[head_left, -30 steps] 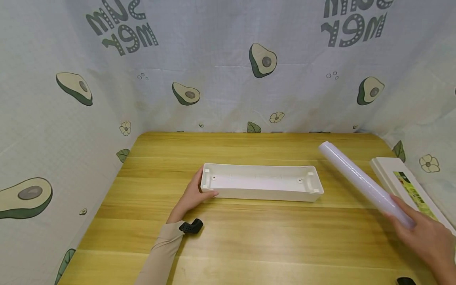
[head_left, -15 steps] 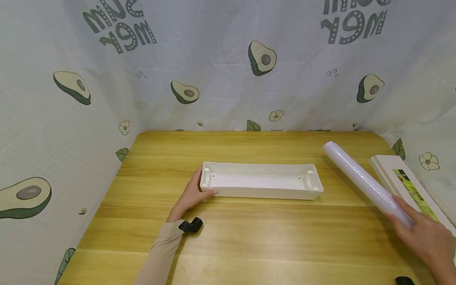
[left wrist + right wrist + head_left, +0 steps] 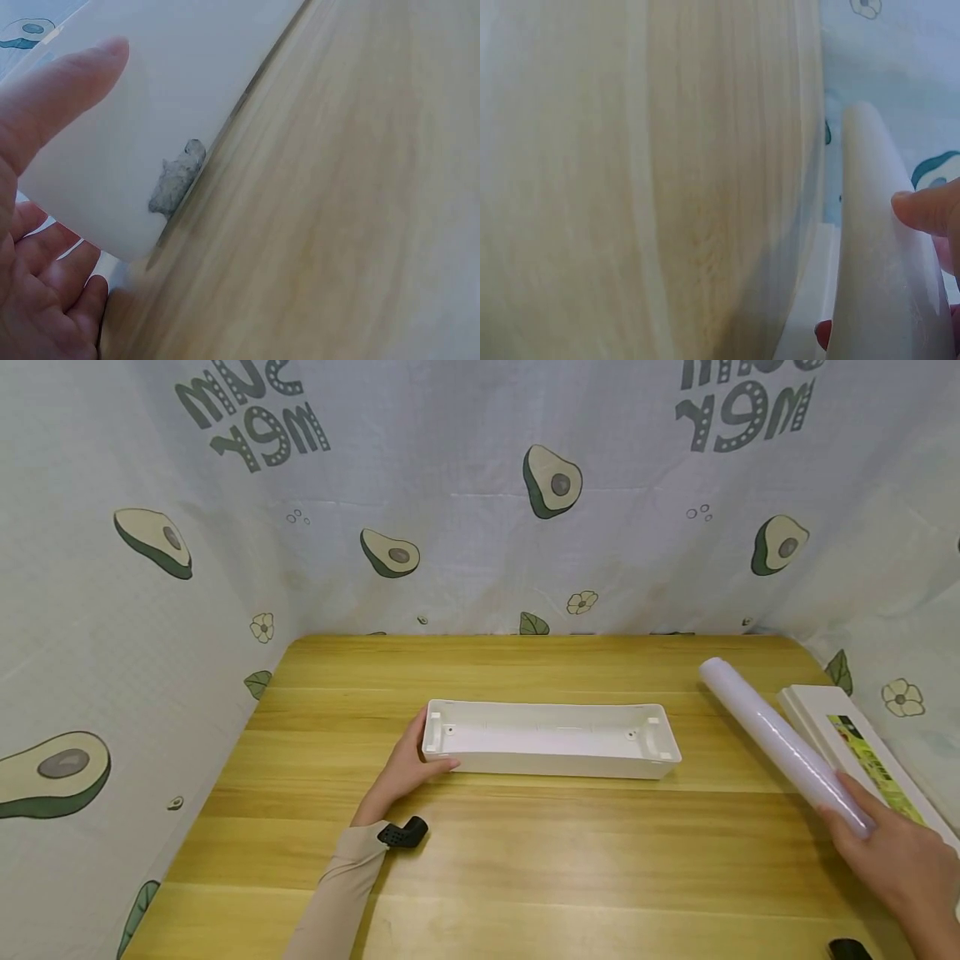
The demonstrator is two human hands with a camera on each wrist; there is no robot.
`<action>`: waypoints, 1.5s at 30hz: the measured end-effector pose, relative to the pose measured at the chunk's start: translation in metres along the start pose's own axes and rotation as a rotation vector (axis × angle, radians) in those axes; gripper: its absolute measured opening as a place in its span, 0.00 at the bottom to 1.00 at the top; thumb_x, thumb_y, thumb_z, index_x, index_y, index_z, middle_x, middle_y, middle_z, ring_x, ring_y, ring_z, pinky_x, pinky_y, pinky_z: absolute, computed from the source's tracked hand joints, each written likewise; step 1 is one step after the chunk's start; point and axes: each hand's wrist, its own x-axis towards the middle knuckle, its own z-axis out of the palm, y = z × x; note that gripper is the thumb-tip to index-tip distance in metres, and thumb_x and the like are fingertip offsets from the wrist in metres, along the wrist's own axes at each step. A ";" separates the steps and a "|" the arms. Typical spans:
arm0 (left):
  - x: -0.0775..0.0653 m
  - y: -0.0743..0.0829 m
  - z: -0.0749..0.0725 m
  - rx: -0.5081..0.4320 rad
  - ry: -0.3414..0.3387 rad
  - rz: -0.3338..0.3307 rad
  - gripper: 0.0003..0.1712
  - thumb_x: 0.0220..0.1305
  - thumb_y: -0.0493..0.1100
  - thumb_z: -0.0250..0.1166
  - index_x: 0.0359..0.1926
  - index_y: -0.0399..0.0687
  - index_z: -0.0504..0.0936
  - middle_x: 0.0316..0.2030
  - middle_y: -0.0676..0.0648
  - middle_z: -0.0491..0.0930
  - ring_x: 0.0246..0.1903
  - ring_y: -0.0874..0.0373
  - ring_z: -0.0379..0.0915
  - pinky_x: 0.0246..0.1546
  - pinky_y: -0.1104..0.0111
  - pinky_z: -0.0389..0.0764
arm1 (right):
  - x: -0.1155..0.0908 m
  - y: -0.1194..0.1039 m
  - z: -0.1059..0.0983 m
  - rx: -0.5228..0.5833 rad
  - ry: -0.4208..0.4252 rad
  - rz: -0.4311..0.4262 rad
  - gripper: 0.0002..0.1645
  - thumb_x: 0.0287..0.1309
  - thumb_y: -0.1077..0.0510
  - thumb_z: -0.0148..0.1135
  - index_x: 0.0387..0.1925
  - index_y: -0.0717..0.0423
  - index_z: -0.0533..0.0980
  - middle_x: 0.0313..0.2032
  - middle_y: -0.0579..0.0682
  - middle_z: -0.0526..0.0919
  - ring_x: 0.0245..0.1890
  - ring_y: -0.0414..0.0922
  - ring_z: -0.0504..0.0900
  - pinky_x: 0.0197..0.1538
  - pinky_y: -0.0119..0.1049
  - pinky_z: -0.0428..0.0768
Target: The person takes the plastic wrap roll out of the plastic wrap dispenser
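Observation:
A long white plastic box (image 3: 555,766), open at the top, sits mid-table in the head view. My left hand (image 3: 405,772) grips its left end, thumb (image 3: 90,71) along the front wall and the other fingers round the end. The left wrist view shows a grey, torn-looking patch (image 3: 178,178) low on that wall. At the right, my right hand (image 3: 896,856) holds a glossy whitish roll of cling film (image 3: 780,739) by its near end. The roll slants up and leftward above the table; in the right wrist view the thumb (image 3: 922,210) lies along its side.
Beside the right hand, along the table's right edge, lies a long white lid-like piece (image 3: 817,702) with a green and yellow label (image 3: 877,768). Under everything is a wooden table (image 3: 600,860). A curtain (image 3: 465,460) printed with avocados hangs behind and at both sides.
The far end of the cling film roll has swung right, toward the labelled white piece, while my right hand has hardly shifted. My left hand and the box stay put.

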 end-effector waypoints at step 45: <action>0.000 0.003 0.000 -0.022 -0.009 -0.010 0.61 0.49 0.43 0.74 0.74 0.54 0.41 0.70 0.45 0.56 0.67 0.47 0.58 0.65 0.52 0.62 | 0.001 -0.004 -0.002 0.021 -0.123 0.151 0.40 0.63 0.41 0.46 0.69 0.59 0.53 0.46 0.84 0.66 0.24 0.66 0.71 0.24 0.52 0.65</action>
